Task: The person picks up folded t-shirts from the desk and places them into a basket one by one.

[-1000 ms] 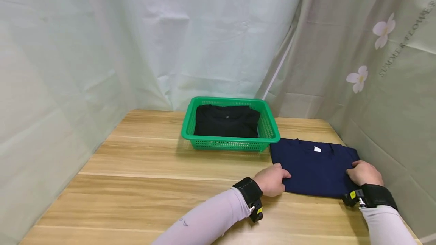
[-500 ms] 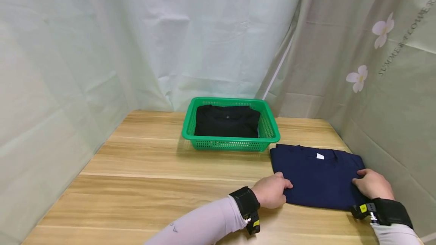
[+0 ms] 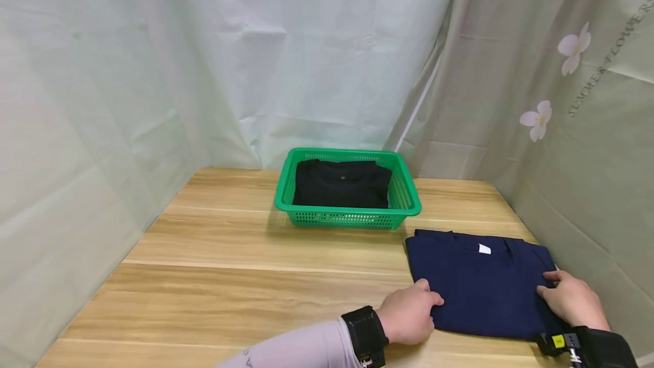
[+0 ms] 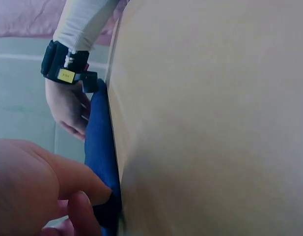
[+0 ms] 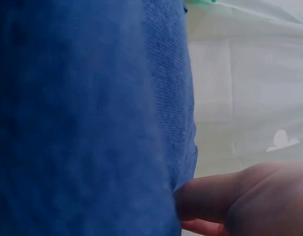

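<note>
A folded navy T-shirt (image 3: 482,288) with a white neck label (image 3: 484,249) lies flat at the right of the wooden table. My left hand (image 3: 409,314) pinches its left side between thumb and fingers, near the front corner. On the opposite side, my right hand (image 3: 574,299) grips the edge, thumb on the cloth. The left wrist view shows the thumb of my left hand (image 4: 38,184) pressed into the shirt's edge (image 4: 98,142). In the right wrist view the cloth (image 5: 82,108) fills the left half, and my right thumb (image 5: 210,196) meets its edge.
A green perforated basket (image 3: 349,220) stands behind the shirt, toward the table's back, holding a folded black garment (image 3: 341,186). Bare wooden table (image 3: 219,260) stretches left. Curtains (image 3: 327,55) hang behind and along both sides, the right one close beside my right hand.
Both hands have drawn the navy T-shirt toward me and slightly right, keeping their hold on its sides. A gap now shows between shirt and basket. The basket stays in place.
</note>
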The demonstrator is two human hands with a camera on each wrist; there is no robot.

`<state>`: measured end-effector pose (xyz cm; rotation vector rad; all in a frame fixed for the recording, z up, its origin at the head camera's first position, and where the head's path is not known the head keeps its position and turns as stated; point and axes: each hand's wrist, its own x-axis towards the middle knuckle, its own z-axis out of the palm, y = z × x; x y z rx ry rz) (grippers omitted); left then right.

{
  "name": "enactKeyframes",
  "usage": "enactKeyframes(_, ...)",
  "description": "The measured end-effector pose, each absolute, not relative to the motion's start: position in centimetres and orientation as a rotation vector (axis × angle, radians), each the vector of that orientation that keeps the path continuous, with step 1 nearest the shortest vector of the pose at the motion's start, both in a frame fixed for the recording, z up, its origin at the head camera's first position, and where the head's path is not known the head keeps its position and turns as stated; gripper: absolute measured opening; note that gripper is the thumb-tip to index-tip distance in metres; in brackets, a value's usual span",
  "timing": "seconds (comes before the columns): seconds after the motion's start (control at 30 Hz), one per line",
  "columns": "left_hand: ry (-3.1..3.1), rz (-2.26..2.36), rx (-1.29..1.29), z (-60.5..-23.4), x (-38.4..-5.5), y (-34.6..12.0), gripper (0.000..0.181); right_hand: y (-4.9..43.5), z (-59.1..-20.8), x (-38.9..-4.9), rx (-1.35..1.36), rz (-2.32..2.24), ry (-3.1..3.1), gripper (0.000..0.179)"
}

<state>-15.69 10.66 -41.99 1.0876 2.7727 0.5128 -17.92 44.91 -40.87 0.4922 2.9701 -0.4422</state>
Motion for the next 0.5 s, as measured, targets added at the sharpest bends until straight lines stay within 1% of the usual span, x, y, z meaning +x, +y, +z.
enactKeyframes(0.2, 2.774, 0.510, 1.108, -42.4, -14.6, 10.9, 0.041, 45.1, -41.3, -17.1, 0.569, -0.446, 2.932, 0.049)
enactKeyframes(0.27, 2.756, 0.549, 1.120, -42.4, -14.7, 10.9, 0.041, 45.4, -41.5, -16.9, 0.596, -0.467, 2.922, 0.050)
enactKeyframes(0.37, 2.712, 0.697, 1.101, -42.4, -15.3, 10.6, 0.035, 46.0, -41.6, -16.9, 0.599, -0.522, 2.893, 0.053)
enactKeyframes(0.43, 2.679, 0.842, 1.028, -42.3, -15.8, 10.3, 0.032, 46.6, -41.5, -16.9, 0.602, -0.556, 2.872, 0.057)
enactKeyframes(0.5, 2.633, 0.996, 0.890, -42.1, -16.3, 10.2, 0.035, 47.3, -41.4, -16.8, 0.618, -0.555, 2.866, 0.062)
